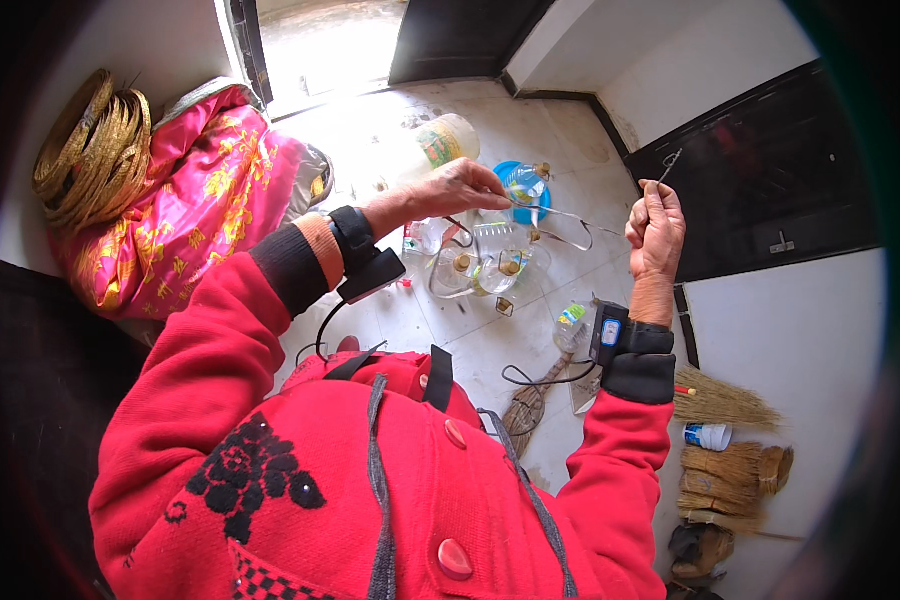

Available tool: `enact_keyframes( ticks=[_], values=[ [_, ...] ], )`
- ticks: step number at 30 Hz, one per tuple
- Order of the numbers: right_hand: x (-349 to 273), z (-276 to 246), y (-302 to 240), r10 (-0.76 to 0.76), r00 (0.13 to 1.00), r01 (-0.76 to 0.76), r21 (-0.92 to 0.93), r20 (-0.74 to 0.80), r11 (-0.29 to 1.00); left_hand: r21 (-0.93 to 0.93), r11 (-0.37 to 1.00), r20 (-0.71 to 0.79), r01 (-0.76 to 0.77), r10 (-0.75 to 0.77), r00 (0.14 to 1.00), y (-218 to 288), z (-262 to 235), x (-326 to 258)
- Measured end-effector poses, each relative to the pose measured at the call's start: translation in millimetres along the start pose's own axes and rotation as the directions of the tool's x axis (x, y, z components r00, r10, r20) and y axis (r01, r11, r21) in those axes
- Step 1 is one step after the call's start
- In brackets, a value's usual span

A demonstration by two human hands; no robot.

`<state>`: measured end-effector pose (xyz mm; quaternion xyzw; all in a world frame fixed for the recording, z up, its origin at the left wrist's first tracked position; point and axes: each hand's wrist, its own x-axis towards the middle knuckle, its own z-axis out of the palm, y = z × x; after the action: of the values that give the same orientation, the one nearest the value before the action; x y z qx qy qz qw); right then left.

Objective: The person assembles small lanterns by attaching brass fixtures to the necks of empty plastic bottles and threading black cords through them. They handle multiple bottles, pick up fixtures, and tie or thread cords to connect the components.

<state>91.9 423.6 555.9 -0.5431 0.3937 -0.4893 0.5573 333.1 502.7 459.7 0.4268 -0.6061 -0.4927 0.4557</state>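
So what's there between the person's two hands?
In the head camera's view, a thin, curling strip spans the gap between the left hand and the right hand, with pale floor tiles showing behind it.

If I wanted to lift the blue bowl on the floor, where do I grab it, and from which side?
Probably by the rim of the blue bowl, coming from the right. It's round, so its edge gives fingers a place to pinch. The left grip covers some of its left side in this view, and a clear bottle seems to lie inside.
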Motion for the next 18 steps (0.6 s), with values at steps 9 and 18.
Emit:
enact_keyframes(
  ticks=[9,18],
  values=[
    [8,-107,6,-0.029,0.947,0.048,0.051,-0.32,0.998,0.133,0.979,-0.234,0.152,-0.118,0.965,-24,-65,-23],
    [-17,-225,16,0.002,0.804,0.11,0.152,-0.595,0.982,0.2,0.95,-0.434,0.241,-0.135,0.891,-53,-128,-53]
  ],
)
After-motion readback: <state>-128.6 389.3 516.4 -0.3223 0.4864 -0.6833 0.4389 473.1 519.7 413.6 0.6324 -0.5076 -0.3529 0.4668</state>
